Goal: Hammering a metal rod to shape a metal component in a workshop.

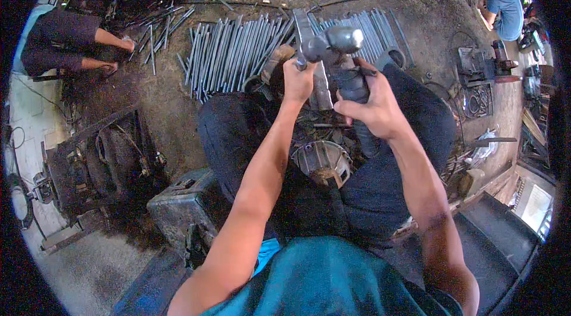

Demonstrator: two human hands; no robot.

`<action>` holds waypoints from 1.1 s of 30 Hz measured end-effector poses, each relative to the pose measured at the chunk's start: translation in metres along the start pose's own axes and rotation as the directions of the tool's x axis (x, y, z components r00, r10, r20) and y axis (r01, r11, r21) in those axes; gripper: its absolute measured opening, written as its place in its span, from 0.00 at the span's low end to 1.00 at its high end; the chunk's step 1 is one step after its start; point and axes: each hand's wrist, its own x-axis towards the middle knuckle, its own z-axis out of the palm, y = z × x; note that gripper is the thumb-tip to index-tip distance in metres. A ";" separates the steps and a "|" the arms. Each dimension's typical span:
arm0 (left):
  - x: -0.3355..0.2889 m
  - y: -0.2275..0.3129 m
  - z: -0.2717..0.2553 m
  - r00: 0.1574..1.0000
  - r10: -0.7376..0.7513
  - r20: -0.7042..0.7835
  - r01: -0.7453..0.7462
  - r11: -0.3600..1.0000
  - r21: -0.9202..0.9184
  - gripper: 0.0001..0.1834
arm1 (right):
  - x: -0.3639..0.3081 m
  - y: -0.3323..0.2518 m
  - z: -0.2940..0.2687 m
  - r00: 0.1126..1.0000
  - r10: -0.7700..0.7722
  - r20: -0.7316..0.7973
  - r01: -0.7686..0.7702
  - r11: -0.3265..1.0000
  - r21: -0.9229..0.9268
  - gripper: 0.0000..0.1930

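Note:
A power tool that looks like an angle grinder [352,85], with a dark body and a shiny metal head, is held up in front of me. My right hand [380,103] wraps round its body, thumb toward the left. My left hand [298,84] is closed round a grip at the left of the tool's head. Just below the tool runs a long flat metal bar [322,91], partly hidden by it and by my left hand. Whether the tool touches the bar I cannot tell. Between my legs sits a round ribbed metal housing [327,158].
Beyond my feet many thin metal rods [229,54] lie side by side, with more rods [363,33] to their right. A scuffed dark case [184,203] stands at my left. One person [62,42] is at far left, another [504,9] crouches at far right.

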 end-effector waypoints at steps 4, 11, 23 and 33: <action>-0.001 0.001 -0.004 0.996 -0.070 0.058 0.063 0.992 0.105 0.15 | -0.016 -0.029 0.008 0.991 -0.111 -0.079 0.117 0.990 0.079 0.35; -0.004 0.012 0.013 0.967 0.247 -0.058 -0.251 0.966 -0.064 0.08 | -0.006 -0.014 0.012 0.993 0.112 0.021 -0.107 0.979 -0.175 0.30; -0.001 -0.012 -0.019 0.992 0.103 0.071 -0.111 0.985 0.129 0.08 | -0.003 -0.018 0.007 0.995 0.094 -0.020 -0.095 0.940 -0.329 0.28; -0.003 -0.013 -0.004 0.955 0.290 0.068 -0.297 0.918 0.264 0.08 | -0.002 -0.010 0.009 0.998 -0.055 -0.027 0.040 0.919 -0.393 0.27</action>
